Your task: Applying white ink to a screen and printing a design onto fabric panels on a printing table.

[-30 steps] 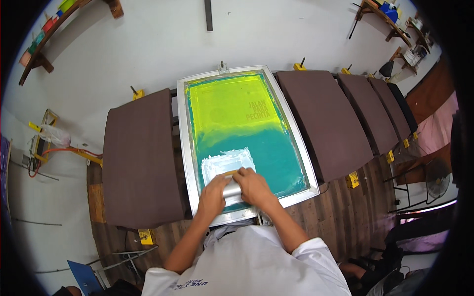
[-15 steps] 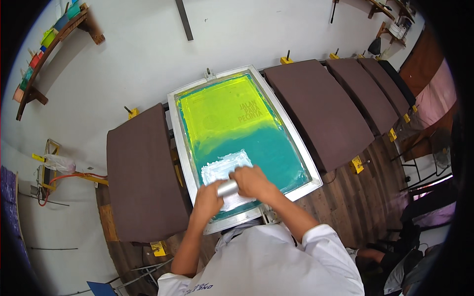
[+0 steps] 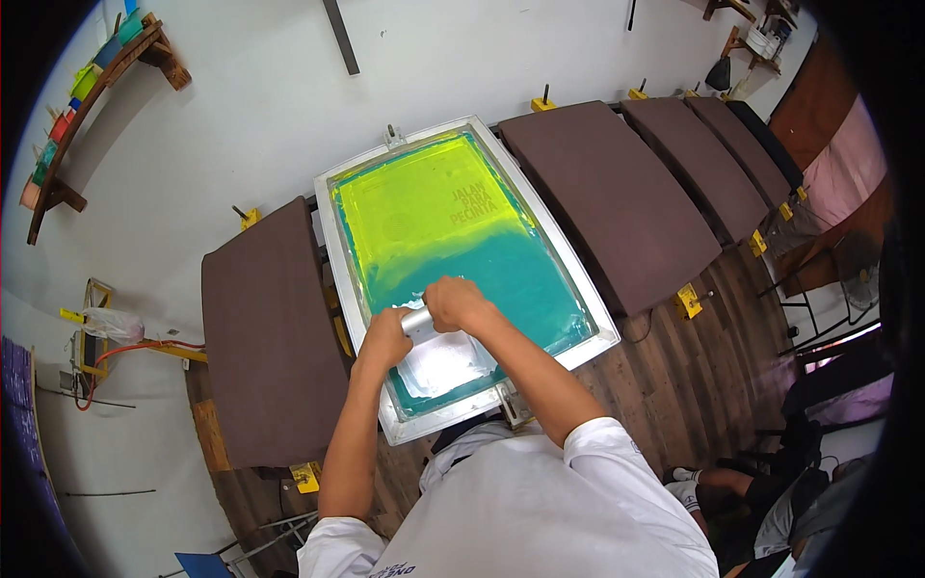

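Note:
Both my hands grip a silver squeegee [image 3: 417, 325] set across a screen-printing screen. My left hand [image 3: 385, 339] is wrapped round its left end, and my right hand [image 3: 455, 302] closes over the right end. White ink [image 3: 441, 366] lies as a smooth patch on the mesh, on my side of the squeegee. The screen's pale metal frame [image 3: 556, 231] surrounds a mesh that is yellow-green at the far end and teal nearer me, with lettering in the yellow part. My hands hide the squeegee's ends and much of its lower edge.
Brown padded boards [image 3: 602, 193] stand in a row to the right; another board [image 3: 265, 337] is at left. Yellow metal brackets [image 3: 688, 301] stick out from them. A wooden shelf [image 3: 92, 106] with coloured containers hangs at upper left. Part of a seated person [image 3: 737, 482] shows at lower right.
My hands have pushed the squeegee away from me, up the screen. The white patch, earlier visible beyond my hands, now shows mostly on my side of the squeegee. The view has shifted slightly.

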A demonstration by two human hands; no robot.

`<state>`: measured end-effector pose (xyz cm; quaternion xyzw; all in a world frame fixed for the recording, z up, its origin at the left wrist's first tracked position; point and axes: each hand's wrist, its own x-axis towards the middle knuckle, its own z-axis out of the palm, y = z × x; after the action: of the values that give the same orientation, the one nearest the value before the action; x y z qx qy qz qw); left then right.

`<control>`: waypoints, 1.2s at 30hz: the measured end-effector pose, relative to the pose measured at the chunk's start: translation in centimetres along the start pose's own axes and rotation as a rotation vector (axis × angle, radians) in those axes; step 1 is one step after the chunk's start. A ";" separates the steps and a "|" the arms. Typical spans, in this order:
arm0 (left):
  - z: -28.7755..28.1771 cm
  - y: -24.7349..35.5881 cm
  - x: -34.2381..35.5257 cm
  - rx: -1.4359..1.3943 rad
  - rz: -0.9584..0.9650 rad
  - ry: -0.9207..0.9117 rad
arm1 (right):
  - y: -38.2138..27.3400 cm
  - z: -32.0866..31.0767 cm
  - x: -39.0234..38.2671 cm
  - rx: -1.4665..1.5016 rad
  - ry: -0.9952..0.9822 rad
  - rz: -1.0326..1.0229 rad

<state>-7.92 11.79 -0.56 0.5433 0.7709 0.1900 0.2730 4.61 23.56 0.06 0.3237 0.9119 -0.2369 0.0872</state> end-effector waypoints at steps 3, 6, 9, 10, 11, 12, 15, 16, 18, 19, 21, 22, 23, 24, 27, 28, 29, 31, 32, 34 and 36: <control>0.6 0.3 -0.9 -0.006 0.016 0.030 | 0.1 0.8 -0.8 0.001 0.022 -0.007; 1.3 0.9 -2.0 -0.011 0.038 0.056 | 0.4 2.2 -1.7 -0.001 0.074 -0.031; 2.1 0.7 -2.5 0.004 0.050 0.088 | 0.7 3.3 -2.4 0.007 0.137 -0.041; 2.4 0.5 -2.7 0.014 0.047 0.100 | 0.5 3.6 -2.6 0.015 0.167 -0.035; 2.6 0.2 -2.7 0.011 0.045 0.106 | 0.4 3.9 -2.8 0.009 0.167 -0.039; 2.8 0.4 -2.6 0.015 0.046 0.123 | 0.6 3.8 -2.9 0.016 0.179 -0.029; 3.4 0.7 -3.3 0.014 0.053 0.122 | 0.6 4.1 -3.6 -0.020 0.163 -0.023; 3.5 0.8 -3.6 0.020 0.052 0.119 | 0.6 4.3 -3.9 -0.008 0.154 -0.012; 3.8 1.0 -4.3 0.024 0.054 0.117 | 0.4 4.6 -4.5 0.003 0.147 0.000; 4.0 1.0 -4.7 0.030 0.046 0.115 | 0.3 4.8 -5.0 0.003 0.139 0.004; 4.4 1.1 -5.7 0.041 0.065 0.129 | 0.2 5.1 -5.9 0.004 0.131 0.008; 4.7 1.1 -6.0 0.041 0.064 0.128 | 0.2 5.3 -6.4 0.003 0.147 0.005; 4.9 1.2 -6.4 0.042 0.058 0.125 | 0.1 5.6 -6.8 0.001 0.163 0.003; 5.2 1.3 -6.8 0.042 0.049 0.122 | 0.1 5.7 -7.4 0.001 0.158 0.000; 6.0 1.9 -8.0 0.034 0.037 0.134 | 0.2 6.2 -8.8 0.002 0.160 -0.011; 6.3 1.8 -8.3 0.027 0.043 0.143 | 0.2 6.3 -9.2 -0.001 0.181 -0.019; 6.6 1.6 -8.5 0.019 0.049 0.153 | 0.2 6.5 -9.7 -0.005 0.203 -0.027; 6.9 2.3 -9.4 -0.021 0.020 0.147 | 0.4 7.0 -10.5 -0.006 0.213 -0.030; 7.3 2.4 -9.8 -0.011 0.011 0.152 | 0.5 7.2 -11.0 -0.004 0.230 -0.032; 7.9 2.8 -10.6 -0.005 0.002 0.158 | 0.3 7.6 -12.1 -0.016 0.237 -0.028; 8.7 2.4 -11.5 0.003 0.027 0.205 | -0.2 7.8 -13.2 -0.029 0.247 -0.022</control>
<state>2.29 1.71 -3.45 0.5316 0.7877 0.2473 0.1892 14.78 12.35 -2.53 0.3390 0.9225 -0.1833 -0.0236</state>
